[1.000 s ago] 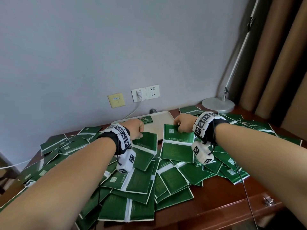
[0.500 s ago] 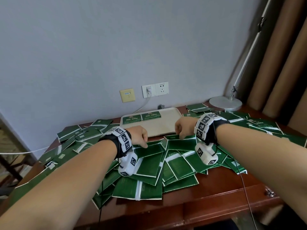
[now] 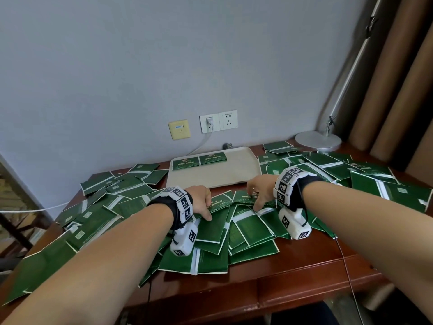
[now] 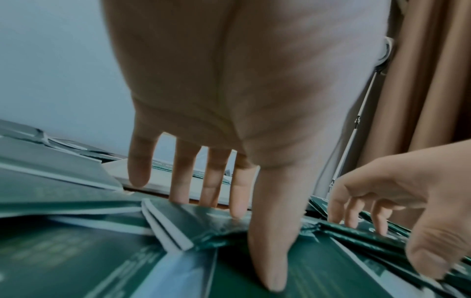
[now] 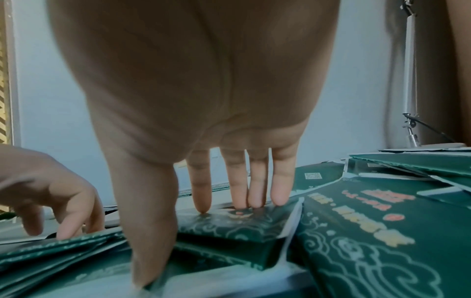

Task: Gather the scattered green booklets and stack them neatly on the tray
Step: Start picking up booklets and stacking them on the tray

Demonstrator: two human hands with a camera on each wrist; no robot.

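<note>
Green booklets lie in a heap [image 3: 248,233] across the wooden desk. A beige tray [image 3: 234,172] stands at the back with two folded booklets [image 3: 186,164] [image 3: 213,158] side by side on its far end. My left hand [image 3: 206,207] [image 4: 237,238] spans a folded booklet [image 3: 219,204] [image 4: 203,225] just in front of the tray, fingers straight at its far edge, thumb on its near part. Beside it, my right hand [image 3: 254,200] [image 5: 198,238] presses straight fingertips on another folded booklet [image 3: 243,197] [image 5: 229,225], thumb down at its near edge.
More booklets spread to the left [image 3: 112,195] and right [image 3: 351,170] of the tray. A lamp base [image 3: 317,141] stands at the back right by brown curtains [image 3: 398,90]. A white cable runs from the wall socket [image 3: 208,123]. Bare desk wood [image 3: 304,266] shows along the front.
Both hands gripped opened booklets held up near the tray a second ago. They have lowered them onto the heap, and the fingers have straightened over the folded booklets.
</note>
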